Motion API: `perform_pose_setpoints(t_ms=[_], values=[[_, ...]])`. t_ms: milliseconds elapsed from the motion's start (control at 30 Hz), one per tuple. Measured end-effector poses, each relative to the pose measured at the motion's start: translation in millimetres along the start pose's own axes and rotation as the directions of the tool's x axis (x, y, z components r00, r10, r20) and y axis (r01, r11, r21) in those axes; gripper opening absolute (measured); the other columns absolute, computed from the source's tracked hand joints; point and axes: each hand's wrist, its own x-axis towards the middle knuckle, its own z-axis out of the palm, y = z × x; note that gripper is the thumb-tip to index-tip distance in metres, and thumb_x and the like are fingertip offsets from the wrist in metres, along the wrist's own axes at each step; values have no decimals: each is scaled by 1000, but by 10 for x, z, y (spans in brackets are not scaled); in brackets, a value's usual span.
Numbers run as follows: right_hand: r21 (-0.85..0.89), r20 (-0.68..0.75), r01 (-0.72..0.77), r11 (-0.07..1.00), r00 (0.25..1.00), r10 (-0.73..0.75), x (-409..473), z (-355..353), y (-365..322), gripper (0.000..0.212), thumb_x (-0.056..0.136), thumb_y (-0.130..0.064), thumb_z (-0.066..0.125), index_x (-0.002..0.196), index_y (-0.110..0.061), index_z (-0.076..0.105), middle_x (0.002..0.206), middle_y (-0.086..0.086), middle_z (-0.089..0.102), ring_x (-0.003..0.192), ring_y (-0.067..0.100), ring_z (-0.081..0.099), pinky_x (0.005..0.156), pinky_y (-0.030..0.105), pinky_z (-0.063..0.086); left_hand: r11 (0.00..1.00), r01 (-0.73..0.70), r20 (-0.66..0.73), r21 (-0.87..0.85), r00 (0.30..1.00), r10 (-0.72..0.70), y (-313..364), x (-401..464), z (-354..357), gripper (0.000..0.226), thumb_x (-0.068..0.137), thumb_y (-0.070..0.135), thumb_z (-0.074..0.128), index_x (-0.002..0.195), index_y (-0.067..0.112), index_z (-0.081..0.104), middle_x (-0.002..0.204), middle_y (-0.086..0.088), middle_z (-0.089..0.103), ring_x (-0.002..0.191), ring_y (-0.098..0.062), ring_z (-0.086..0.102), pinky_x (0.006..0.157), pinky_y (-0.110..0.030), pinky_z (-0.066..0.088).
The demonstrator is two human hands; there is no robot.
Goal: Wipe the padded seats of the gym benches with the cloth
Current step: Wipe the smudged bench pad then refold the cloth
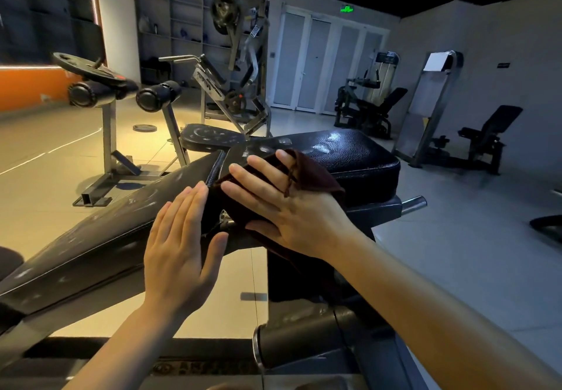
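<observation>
A black gym bench fills the middle of the head view. Its padded seat (349, 158) lies at the right and its long backrest pad (100, 237) slopes down to the left. A dark brown cloth (316, 176) is spread over the gap between the two pads. My right hand (282, 201) presses flat on the cloth, fingers straight and pointing left, with a cloth cord across one finger. My left hand (179, 252) lies flat on the end of the backrest pad, fingertips touching the cloth's edge. Part of the cloth hangs below my right hand.
A steel peg (413, 204) sticks out of the bench frame at the right. Behind the bench stand a roller-pad machine (121, 94) with a weight plate, a plate-loaded machine (240, 64), and two seated machines (486, 137) by the right wall. A loose plate (144, 128) lies on the floor.
</observation>
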Motion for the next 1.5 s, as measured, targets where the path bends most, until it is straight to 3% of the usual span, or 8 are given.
perform_pose_setpoints(t_ms=[200,400,567,833,1000,1200,1333,1500], values=[[-29,-16,-165,986,986,165,-467,-17,425,56,103,-47,32,152,-20,25,153,8,40,142,31,29,117,52,15,999,-53,67,6,996,52,-69,27,-93,63,101,50,27,146,7,34,149,-11,41,140,-20,31,119,-26,14],[53,-75,-453,890,887,455,-874,-19,626,56,106,-46,25,152,-14,23,155,14,31,145,36,24,118,56,19,999,-33,56,-44,998,35,-70,10,-74,61,101,49,28,147,9,33,151,-6,36,142,-19,29,120,-26,11],[35,-96,-421,906,901,423,-784,25,487,57,105,-47,28,151,-13,26,156,10,31,144,36,24,116,61,16,998,-18,38,-63,999,21,-54,-1,-30,61,100,50,28,148,11,32,152,-3,33,143,-18,27,121,-27,10],[87,-161,-232,969,956,243,-36,177,-152,51,104,-43,28,144,-14,39,145,6,51,138,27,36,117,50,15,998,-7,64,-69,998,12,-36,-5,-74,62,101,52,27,148,11,33,150,-4,38,141,-18,31,119,-27,14],[50,-141,-68,996,987,74,256,311,-319,53,99,-40,40,145,-14,34,145,5,50,139,28,32,122,47,-2,996,40,96,-79,995,-32,-17,20,-157,60,101,53,25,148,16,34,145,-2,45,135,-16,36,112,-30,21],[130,-127,-128,983,981,144,-22,128,-61,48,102,-39,34,144,-16,38,141,8,55,134,29,42,118,47,16,1000,20,142,3,990,-20,-18,67,-227,55,99,48,33,144,17,38,140,-5,54,131,-18,45,107,-40,35],[119,-96,-272,955,954,284,-428,-8,248,52,101,-40,36,145,-13,36,143,11,52,138,28,35,118,47,14,999,7,142,48,990,-14,0,58,-233,57,101,52,27,143,16,39,141,-7,54,130,-26,51,105,-43,36],[133,-92,-285,949,950,298,-417,-12,167,51,102,-38,35,145,-11,36,146,12,49,142,28,30,120,49,11,1000,19,127,19,992,-21,24,36,-212,56,100,49,30,144,16,37,143,-7,52,133,-26,48,108,-44,35]])
